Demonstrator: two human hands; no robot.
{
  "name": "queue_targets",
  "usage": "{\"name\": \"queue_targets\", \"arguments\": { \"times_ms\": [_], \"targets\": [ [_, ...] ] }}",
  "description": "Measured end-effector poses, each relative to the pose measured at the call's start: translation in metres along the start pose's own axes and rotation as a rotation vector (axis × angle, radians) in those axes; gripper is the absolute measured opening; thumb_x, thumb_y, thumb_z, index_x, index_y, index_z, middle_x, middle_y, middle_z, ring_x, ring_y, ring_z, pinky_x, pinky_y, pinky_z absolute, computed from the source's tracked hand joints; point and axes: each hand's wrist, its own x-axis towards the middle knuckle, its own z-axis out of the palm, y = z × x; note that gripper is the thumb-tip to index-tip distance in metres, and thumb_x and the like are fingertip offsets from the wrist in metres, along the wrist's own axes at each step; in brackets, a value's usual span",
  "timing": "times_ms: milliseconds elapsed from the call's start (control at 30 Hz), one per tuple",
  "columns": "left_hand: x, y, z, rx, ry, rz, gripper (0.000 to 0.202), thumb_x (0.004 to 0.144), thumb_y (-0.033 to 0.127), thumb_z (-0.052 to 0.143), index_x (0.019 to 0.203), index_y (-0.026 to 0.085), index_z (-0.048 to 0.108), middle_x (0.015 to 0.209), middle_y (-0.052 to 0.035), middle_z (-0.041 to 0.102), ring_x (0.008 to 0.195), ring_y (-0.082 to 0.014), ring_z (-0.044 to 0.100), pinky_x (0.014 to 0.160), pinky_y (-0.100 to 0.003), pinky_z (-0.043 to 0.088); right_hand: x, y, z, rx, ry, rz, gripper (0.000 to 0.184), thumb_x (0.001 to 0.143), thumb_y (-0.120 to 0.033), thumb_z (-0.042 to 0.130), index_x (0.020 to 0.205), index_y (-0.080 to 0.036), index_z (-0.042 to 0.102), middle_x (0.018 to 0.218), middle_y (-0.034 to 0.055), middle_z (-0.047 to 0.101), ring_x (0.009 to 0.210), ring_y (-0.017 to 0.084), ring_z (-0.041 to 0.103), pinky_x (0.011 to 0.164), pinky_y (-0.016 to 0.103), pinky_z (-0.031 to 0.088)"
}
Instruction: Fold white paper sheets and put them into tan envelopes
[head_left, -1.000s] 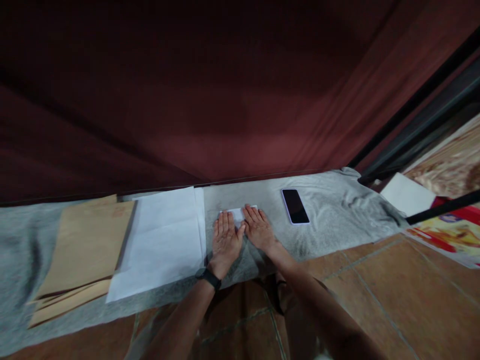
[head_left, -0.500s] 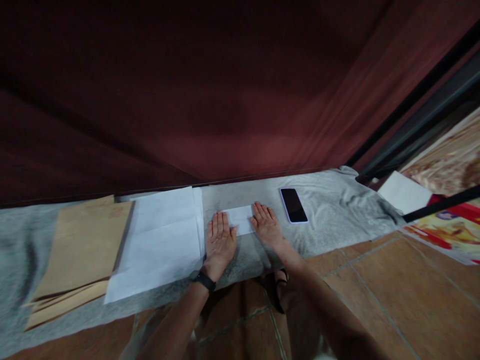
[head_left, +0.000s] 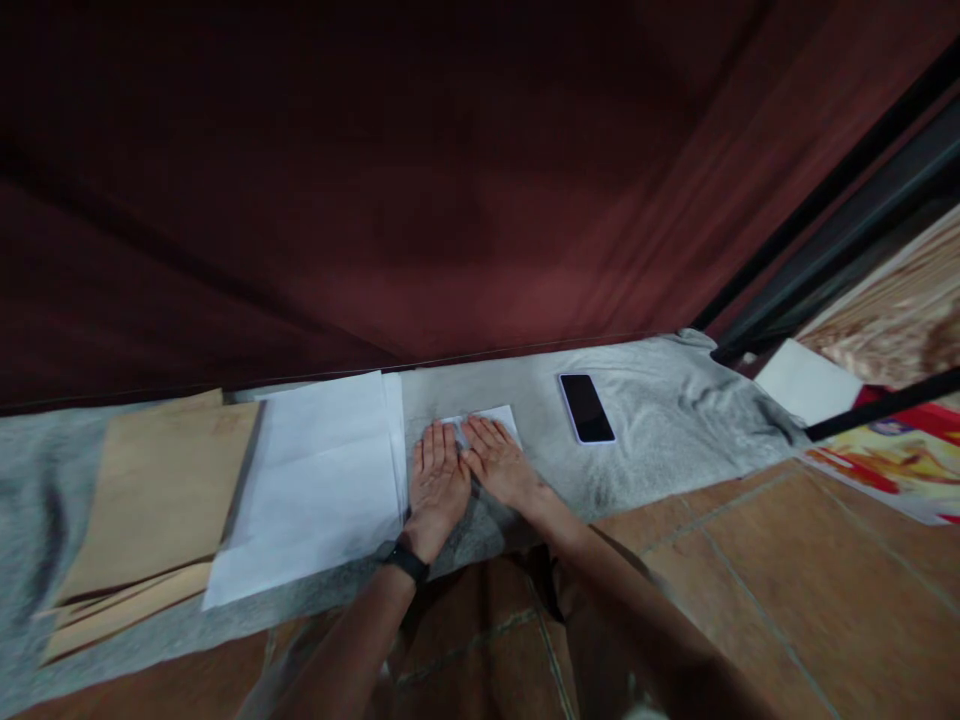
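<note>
A small folded white paper [head_left: 501, 419] lies on a grey cloth [head_left: 660, 420] spread over the floor. My left hand [head_left: 437, 482] rests flat on the paper's left part, fingers stretched out and together. My right hand [head_left: 499, 462] lies flat beside it, fingers extended over the paper's middle, the two hands touching. A black band [head_left: 403, 560] sits on my left wrist. Most of the paper is hidden under my hands.
A stack of white sheets [head_left: 322, 480] lies left of my hands, with brown envelopes [head_left: 161, 500] further left. A black phone [head_left: 586, 407] lies to the right on the cloth. A dark red curtain [head_left: 450, 180] hangs behind. Brown floor tiles [head_left: 750, 580] run in front.
My right hand has slid left across the paper until it meets the left hand. The left hand has stayed nearly in place.
</note>
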Motion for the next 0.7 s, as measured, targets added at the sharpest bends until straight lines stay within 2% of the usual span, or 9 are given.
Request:
{"name": "queue_targets", "arguments": {
  "times_ms": [100,233,700],
  "targets": [
    [0.0,0.0,0.0,0.012,-0.002,0.015,0.061,0.098,0.023,0.028,0.155,0.001,0.03,0.164,-0.0193,0.028,0.155,-0.0273,0.019,0.126,-0.047,0.018,0.0,-0.001,0.007,-0.015,-0.011,0.003,0.051,0.108,-0.04,0.032,0.152,-0.018,0.043,0.161,0.0063,0.037,0.149,0.022,0.035,0.125,0.044,0.024],
    [0.0,-0.001,0.002,0.01,0.005,-0.002,0.061,0.099,0.027,0.03,0.154,0.001,0.032,0.164,-0.0208,0.027,0.154,-0.0292,0.02,0.125,-0.048,0.019,-0.001,0.01,0.008,-0.067,0.019,0.034,0.052,0.107,-0.041,0.035,0.153,-0.018,0.042,0.161,0.0072,0.037,0.149,0.023,0.034,0.125,0.044,0.023],
    [-0.003,0.0,0.001,0.012,0.036,-0.027,0.06,0.1,0.028,0.032,0.155,0.002,0.032,0.163,-0.0215,0.027,0.154,-0.0306,0.022,0.125,-0.048,0.019,-0.01,0.038,-0.002,-0.136,0.056,0.143,0.053,0.106,-0.037,0.039,0.155,-0.016,0.038,0.161,0.0104,0.036,0.148,0.026,0.035,0.122,0.046,0.026]
  ]
}}
